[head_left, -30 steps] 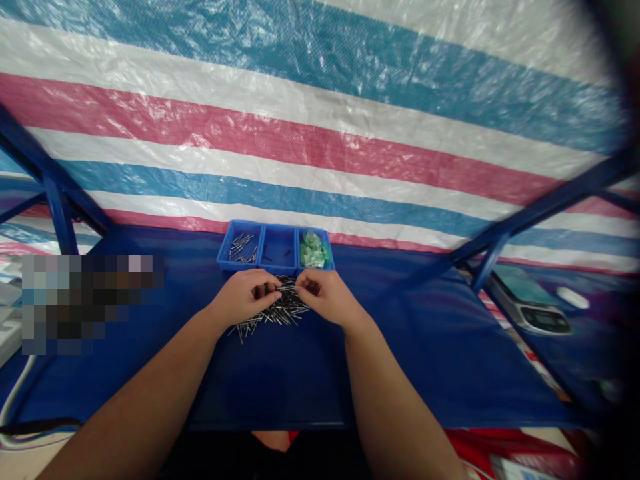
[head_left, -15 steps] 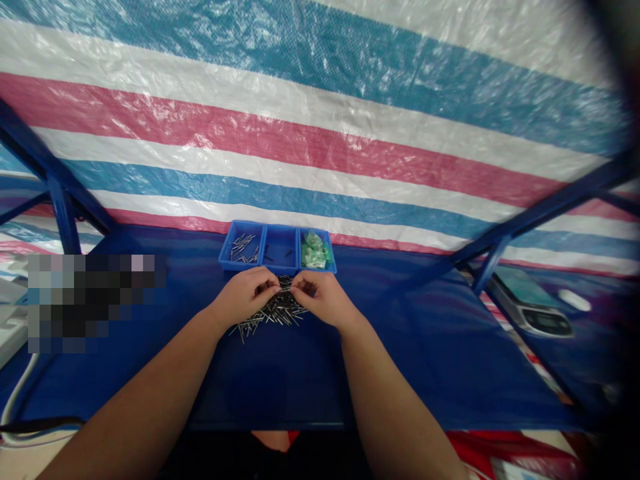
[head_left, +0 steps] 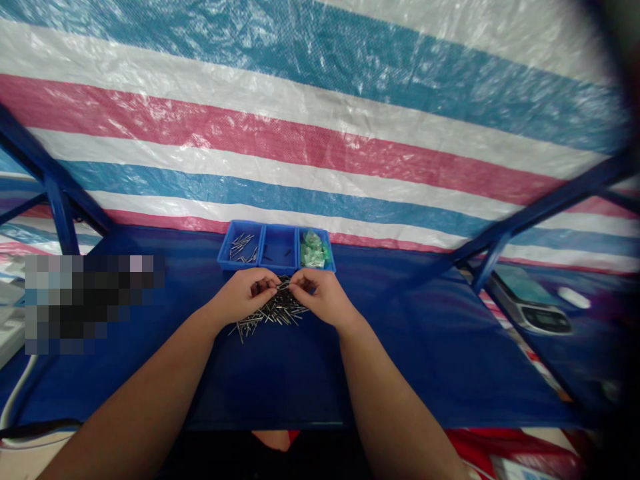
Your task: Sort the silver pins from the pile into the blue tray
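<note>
A pile of thin metal pins (head_left: 277, 312), some silvery and some dark, lies on the blue table in front of me. My left hand (head_left: 246, 293) is over the pile's left side, thumb and fingertips pinched together. Facing it from the right, my right hand (head_left: 320, 293) pinches in the same way. Between the two sets of fingertips runs a thin metal pin (head_left: 283, 285), too small to make out in detail. Just beyond my hands stands a blue three-compartment tray (head_left: 281, 228). Silvery pins (head_left: 243, 247) lie in its left compartment, and a few dark ones in the middle.
Crumpled green, clear plastic (head_left: 314, 251) fills the tray's right compartment. Blue metal struts (head_left: 61, 207) rise at both sides, with a striped plastic sheet (head_left: 320, 140) behind. A digital scale (head_left: 545, 320) is at far right. A blurred-out patch covers things at left.
Both hands stay over the pile, fingertips still pinched. Their fingers have shifted only slightly, and the tray and pile look the same.
</note>
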A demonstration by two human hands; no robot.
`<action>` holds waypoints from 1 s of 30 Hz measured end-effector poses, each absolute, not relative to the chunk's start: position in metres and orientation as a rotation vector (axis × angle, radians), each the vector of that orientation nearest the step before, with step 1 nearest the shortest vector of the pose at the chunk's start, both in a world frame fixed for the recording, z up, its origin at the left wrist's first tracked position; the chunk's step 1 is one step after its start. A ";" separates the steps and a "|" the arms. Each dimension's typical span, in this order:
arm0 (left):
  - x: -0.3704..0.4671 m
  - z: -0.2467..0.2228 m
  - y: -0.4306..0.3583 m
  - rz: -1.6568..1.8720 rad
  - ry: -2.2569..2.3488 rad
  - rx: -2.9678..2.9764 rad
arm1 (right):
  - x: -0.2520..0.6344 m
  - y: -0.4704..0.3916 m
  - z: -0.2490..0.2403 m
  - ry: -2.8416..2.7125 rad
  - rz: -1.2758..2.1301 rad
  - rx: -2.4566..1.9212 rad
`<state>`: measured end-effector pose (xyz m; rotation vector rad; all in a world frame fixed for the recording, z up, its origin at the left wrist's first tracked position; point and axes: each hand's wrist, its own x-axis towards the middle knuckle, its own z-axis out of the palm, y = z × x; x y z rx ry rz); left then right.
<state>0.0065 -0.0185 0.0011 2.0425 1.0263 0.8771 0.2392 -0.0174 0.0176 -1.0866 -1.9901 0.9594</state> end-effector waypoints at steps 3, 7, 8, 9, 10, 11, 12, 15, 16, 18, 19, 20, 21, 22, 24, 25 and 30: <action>0.002 -0.001 -0.014 1.030 1.138 1.991 | 0.240 -0.016 0.016 -1.956 0.970 -1.094; -0.007 -0.009 -0.004 1.286 1.445 1.801 | 0.240 -0.015 0.015 -1.946 0.971 -1.085; -0.009 -0.012 -0.002 1.331 1.512 1.744 | 0.240 -0.015 0.014 -1.948 0.966 -1.078; -0.010 -0.014 0.001 1.364 1.569 1.688 | 0.240 -0.015 0.013 -1.951 0.962 -1.072; -0.012 -0.016 0.003 1.384 1.614 1.640 | 0.240 -0.015 0.013 -1.955 0.961 -1.072; -0.013 -0.018 0.004 1.395 1.646 1.602 | 0.240 -0.015 0.013 -1.956 0.963 -1.076; -0.014 -0.020 0.005 1.401 1.666 1.575 | 0.240 -0.014 0.013 -1.956 0.966 -1.083; -0.014 -0.020 0.005 1.401 1.660 1.585 | 0.241 -0.014 0.013 -1.948 0.966 -1.099; -0.013 -0.019 0.003 1.390 1.636 1.616 | 0.241 -0.013 0.013 -1.942 0.962 -1.100; -0.010 -0.015 -0.001 1.334 1.550 1.715 | 0.242 -0.013 0.014 -1.922 0.962 -1.101; -0.008 -0.013 -0.004 1.288 1.488 1.785 | 0.243 -0.013 0.013 -1.907 0.968 -1.099; -0.006 -0.010 -0.007 1.230 1.414 1.867 | 0.244 -0.012 0.013 -1.890 0.978 -1.095; -0.004 -0.008 -0.009 1.164 1.333 1.955 | 0.244 -0.012 0.012 -1.873 0.990 -1.088; -0.002 -0.006 -0.012 1.096 1.253 2.037 | 0.244 -0.012 0.011 -1.857 1.004 -1.081; 0.002 -0.003 -0.016 0.988 1.124 2.153 | 0.244 -0.012 0.009 -1.838 1.033 -1.066; 0.003 -0.002 -0.017 0.956 1.085 2.185 | 0.244 -0.011 0.008 -1.833 1.047 -1.059; 0.008 -0.001 -0.019 0.918 1.049 2.231 | 0.242 -0.012 0.003 -1.815 1.114 -1.026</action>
